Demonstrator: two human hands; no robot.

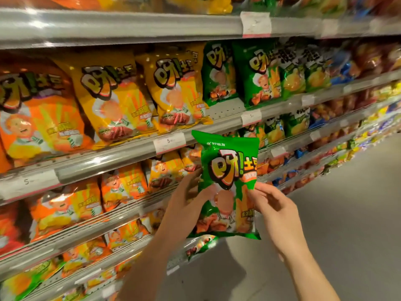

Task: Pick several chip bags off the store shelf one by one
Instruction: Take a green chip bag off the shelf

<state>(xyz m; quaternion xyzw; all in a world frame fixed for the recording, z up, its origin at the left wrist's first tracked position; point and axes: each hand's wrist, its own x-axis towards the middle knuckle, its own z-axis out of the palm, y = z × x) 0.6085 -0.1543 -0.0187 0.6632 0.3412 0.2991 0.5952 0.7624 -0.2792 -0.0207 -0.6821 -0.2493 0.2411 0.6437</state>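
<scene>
The green chip bag (227, 168), printed with a yellow-orange logo, is upright and clear of the shelf (130, 153), in front of its front edge, while yellow chip bags (173, 88) and green chip bags (258, 72) stand upright along that shelf.

Shelf (130, 148) under seemingly upright chip bags (112, 101)

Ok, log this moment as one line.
stage: bag off shelf | held: green chip bag | left hand: gripping | right hand: gripping | shelf: stocked
</scene>
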